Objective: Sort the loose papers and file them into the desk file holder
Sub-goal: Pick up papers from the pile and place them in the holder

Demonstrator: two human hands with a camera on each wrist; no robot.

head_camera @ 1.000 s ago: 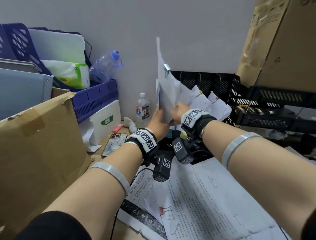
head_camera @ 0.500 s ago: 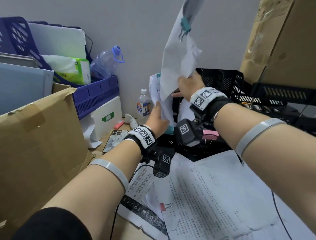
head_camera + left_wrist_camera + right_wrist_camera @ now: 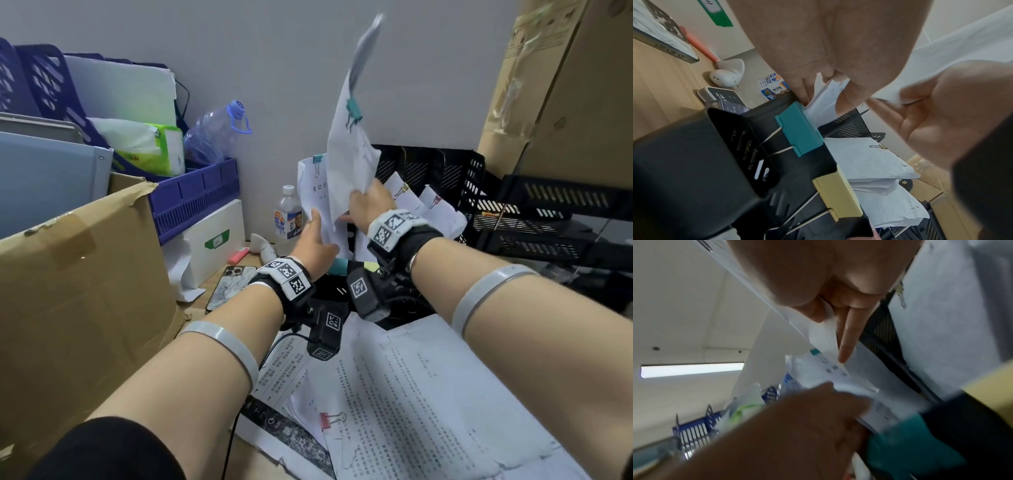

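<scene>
My right hand point(image 3: 356, 202) grips the bottom of a white sheaf point(image 3: 351, 161) fastened with a teal binder clip point(image 3: 354, 109) and holds it up, tilted, above the black file holder point(image 3: 445, 171). My left hand point(image 3: 317, 219) pinches a second clipped bundle point(image 3: 310, 192) that stands in the holder's left end. In the left wrist view the fingers point(image 3: 803, 91) and thumb lie on either side of that bundle, beside a teal clip point(image 3: 799, 128) and a yellow clip point(image 3: 838, 191). More clipped sheets point(image 3: 431, 205) stand further right. Loose printed papers point(image 3: 428, 394) cover the near desk.
A big cardboard box point(image 3: 68, 291) stands at the left, with a phone point(image 3: 229, 287) and a small bottle point(image 3: 287, 216) beside it. A blue basket point(image 3: 195, 195) sits behind. Black crates point(image 3: 548, 219) and another carton point(image 3: 565, 85) stand at the right.
My right hand has lifted its clipped sheaf up and away from the bundle in my left hand. It rose highest half a second ago, then dropped a little. The left hand stayed at the holder.
</scene>
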